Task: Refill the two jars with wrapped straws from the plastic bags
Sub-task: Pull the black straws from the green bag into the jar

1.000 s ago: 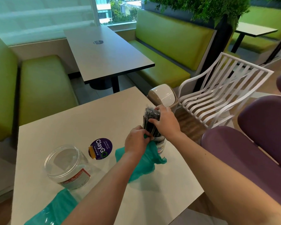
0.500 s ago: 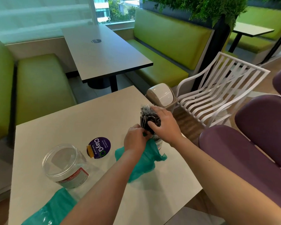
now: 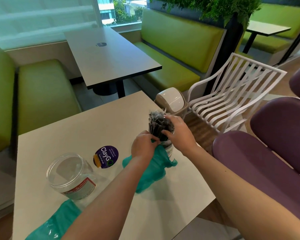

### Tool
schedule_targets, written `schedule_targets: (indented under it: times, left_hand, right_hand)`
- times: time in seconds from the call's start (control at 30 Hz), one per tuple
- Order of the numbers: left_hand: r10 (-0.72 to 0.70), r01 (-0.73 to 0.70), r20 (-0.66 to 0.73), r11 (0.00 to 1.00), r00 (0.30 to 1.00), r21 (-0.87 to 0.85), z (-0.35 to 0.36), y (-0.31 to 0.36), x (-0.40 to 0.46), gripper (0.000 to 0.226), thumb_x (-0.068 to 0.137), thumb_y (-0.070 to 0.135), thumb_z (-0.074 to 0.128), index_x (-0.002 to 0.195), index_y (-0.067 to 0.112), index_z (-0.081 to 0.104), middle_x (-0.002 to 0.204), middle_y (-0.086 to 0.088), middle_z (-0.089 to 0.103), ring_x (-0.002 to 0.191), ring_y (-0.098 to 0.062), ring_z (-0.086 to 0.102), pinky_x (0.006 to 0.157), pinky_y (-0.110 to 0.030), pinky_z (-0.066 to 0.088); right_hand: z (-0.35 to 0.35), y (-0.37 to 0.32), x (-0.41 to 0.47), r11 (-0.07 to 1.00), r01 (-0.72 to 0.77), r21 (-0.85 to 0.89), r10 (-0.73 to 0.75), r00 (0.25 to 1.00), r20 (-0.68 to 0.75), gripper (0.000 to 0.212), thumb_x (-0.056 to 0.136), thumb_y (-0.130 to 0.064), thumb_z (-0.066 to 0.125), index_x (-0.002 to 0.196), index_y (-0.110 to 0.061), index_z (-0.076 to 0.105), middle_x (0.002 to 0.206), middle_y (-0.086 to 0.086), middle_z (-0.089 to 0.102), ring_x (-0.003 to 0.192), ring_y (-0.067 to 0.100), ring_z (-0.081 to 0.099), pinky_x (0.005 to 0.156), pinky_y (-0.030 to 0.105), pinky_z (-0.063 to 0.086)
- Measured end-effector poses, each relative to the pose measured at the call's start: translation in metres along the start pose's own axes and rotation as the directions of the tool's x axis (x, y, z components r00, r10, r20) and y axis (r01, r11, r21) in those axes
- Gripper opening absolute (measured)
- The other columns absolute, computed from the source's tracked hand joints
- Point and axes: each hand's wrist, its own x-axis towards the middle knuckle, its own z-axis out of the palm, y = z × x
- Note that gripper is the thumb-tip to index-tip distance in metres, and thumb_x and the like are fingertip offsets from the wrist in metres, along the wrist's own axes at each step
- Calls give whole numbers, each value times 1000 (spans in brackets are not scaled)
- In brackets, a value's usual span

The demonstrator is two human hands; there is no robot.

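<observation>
A bundle of black wrapped straws [image 3: 157, 122] stands upright in a clear jar [image 3: 168, 150] near the table's right edge. My right hand [image 3: 177, 132] grips the bundle from the right. My left hand [image 3: 143, 147] pinches the rim of a teal plastic bag [image 3: 151, 172] that lies crumpled against the jar's foot. A second clear jar [image 3: 71, 175] with a red-and-white label stands open and holds no straws at the left. Another teal bag [image 3: 57, 222] lies at the table's near edge, partly hidden by my left forearm.
A round purple ClayGo sticker [image 3: 106, 156] is on the beige table [image 3: 87, 129]. A small swing-lid bin [image 3: 171, 101] and a white slatted chair [image 3: 232, 99] stand beyond the right edge. Purple seats [image 3: 267, 153] are on the right, green benches and another table behind.
My right hand slid down and round the straw bundle, which sank lower into the jar. My left hand stayed at the teal bag's rim. The view shifted slightly.
</observation>
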Motion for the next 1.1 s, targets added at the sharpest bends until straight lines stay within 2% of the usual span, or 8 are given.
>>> schedule_targets:
  times: [0.13,0.3,0.47,0.57,0.67,0.8,0.93,1.1]
  left_hand:
    - [22,-24,-27,998,999,-60,-7,-9,-2,17,86,27,72,102,25,76,109,9,66,97,-10,60,85,-21,44]
    - [3,-13,-44,973,999,-232,-16,-16,-10,15,85,22,74,99,28,77,95,9,62,90,-10,60,84,-24,48]
    - [103,-53,100,911,990,-410,-26,-14,-21,24,84,16,73,100,35,73,98,14,68,92,-2,62,85,-20,49]
    - [108,-16,148,857,983,-515,-29,-12,-29,27,85,15,72,100,38,72,99,13,71,93,-7,63,87,-25,53]
    - [103,-4,158,848,982,-529,-31,-17,-35,28,89,20,69,112,36,67,108,12,68,100,-6,62,86,-19,51]
    - [38,102,315,904,948,-415,-37,-35,-45,54,85,50,65,134,29,52,121,11,61,108,-3,59,89,-20,47]
    - [-16,115,500,979,866,-169,-36,-54,-53,89,52,81,72,127,40,49,114,17,66,106,-5,63,99,-37,47]
    - [-15,87,531,990,848,-110,-33,-56,-58,58,61,45,89,111,28,66,87,21,68,74,17,61,65,-5,46]
  right_hand:
    - [0,0,-22,999,-38,2,38,998,-52,82,78,-23,79,146,-27,33,152,-3,31,139,17,24,114,33,24]
    - [13,-11,-65,997,-49,53,63,949,-309,35,82,-17,72,113,-21,56,113,-5,49,109,9,37,98,31,43]
    - [28,-18,-81,957,-149,249,134,988,75,47,79,-39,74,121,-27,57,113,-13,55,110,5,43,93,22,40]
    - [31,-20,-77,862,-328,387,202,922,331,55,75,-44,78,125,-29,60,117,-11,64,110,8,58,95,31,50]
    - [32,-20,-76,789,-468,399,243,833,497,35,82,-34,75,113,-20,66,106,-2,72,99,16,68,94,40,54]
    - [30,-21,-82,622,-566,542,225,791,568,31,88,-26,69,118,-18,63,109,4,72,100,20,69,91,34,55]
    - [28,-12,-78,273,-673,688,214,739,638,34,89,-11,67,122,-12,60,115,15,70,107,34,67,95,47,53]
    - [22,-4,-71,227,-713,664,249,701,668,33,85,-7,69,117,-6,62,115,19,69,106,36,66,94,47,53]
